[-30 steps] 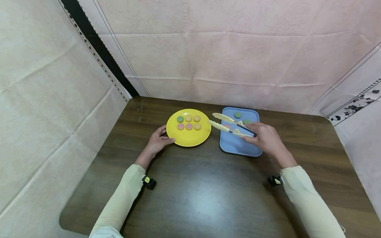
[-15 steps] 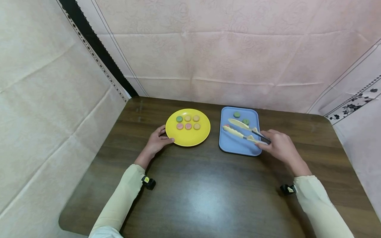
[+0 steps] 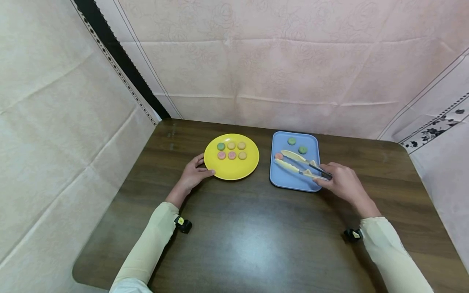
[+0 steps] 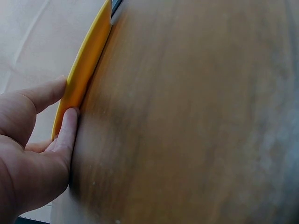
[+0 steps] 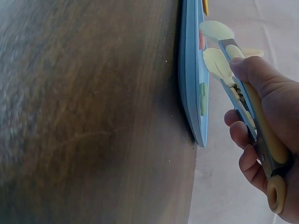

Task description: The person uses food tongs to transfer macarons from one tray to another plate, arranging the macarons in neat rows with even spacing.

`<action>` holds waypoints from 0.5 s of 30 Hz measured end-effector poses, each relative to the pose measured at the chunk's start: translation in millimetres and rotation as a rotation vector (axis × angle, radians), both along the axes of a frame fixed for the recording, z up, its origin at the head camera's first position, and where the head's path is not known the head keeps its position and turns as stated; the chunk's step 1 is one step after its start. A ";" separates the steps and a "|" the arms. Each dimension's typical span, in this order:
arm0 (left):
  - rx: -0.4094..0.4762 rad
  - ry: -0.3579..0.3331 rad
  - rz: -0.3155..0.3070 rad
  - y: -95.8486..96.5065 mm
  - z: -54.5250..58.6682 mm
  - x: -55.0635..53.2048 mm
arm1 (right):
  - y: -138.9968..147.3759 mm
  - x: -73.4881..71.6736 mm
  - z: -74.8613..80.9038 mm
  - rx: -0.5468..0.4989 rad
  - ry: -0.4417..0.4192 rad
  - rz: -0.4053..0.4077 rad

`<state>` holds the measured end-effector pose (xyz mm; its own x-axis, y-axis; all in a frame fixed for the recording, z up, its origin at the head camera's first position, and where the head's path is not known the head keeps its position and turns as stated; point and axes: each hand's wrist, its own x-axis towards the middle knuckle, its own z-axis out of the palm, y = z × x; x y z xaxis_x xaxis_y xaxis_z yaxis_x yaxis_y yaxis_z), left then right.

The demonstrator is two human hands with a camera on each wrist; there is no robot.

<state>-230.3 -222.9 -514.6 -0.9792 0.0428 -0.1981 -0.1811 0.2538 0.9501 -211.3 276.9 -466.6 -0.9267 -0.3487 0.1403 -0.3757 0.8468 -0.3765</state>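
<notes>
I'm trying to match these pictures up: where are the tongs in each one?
Head: the tongs are right of centre, over the blue tray, in the right hand.
Left wrist: not in it.
Right wrist: right side, slanting down to lower right.
Shared landmark: the brown table.

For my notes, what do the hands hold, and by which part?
The right hand holds tongs by their handles; the left hand, the yellow plate by its rim.

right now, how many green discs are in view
3: one green disc on the yellow plate, a far disc and a nearer disc on the blue tray; the tongs may hide another.
</notes>
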 end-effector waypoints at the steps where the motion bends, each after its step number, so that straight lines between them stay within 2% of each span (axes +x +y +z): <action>1: 0.001 0.000 0.001 0.2 0.2 0.0 | -0.2 -0.6 -1.0 0.003 0.006 0.004; 15: -0.001 -0.015 0.014 -0.2 -0.5 -0.7 | -2.1 -4.2 -4.4 0.024 0.032 0.027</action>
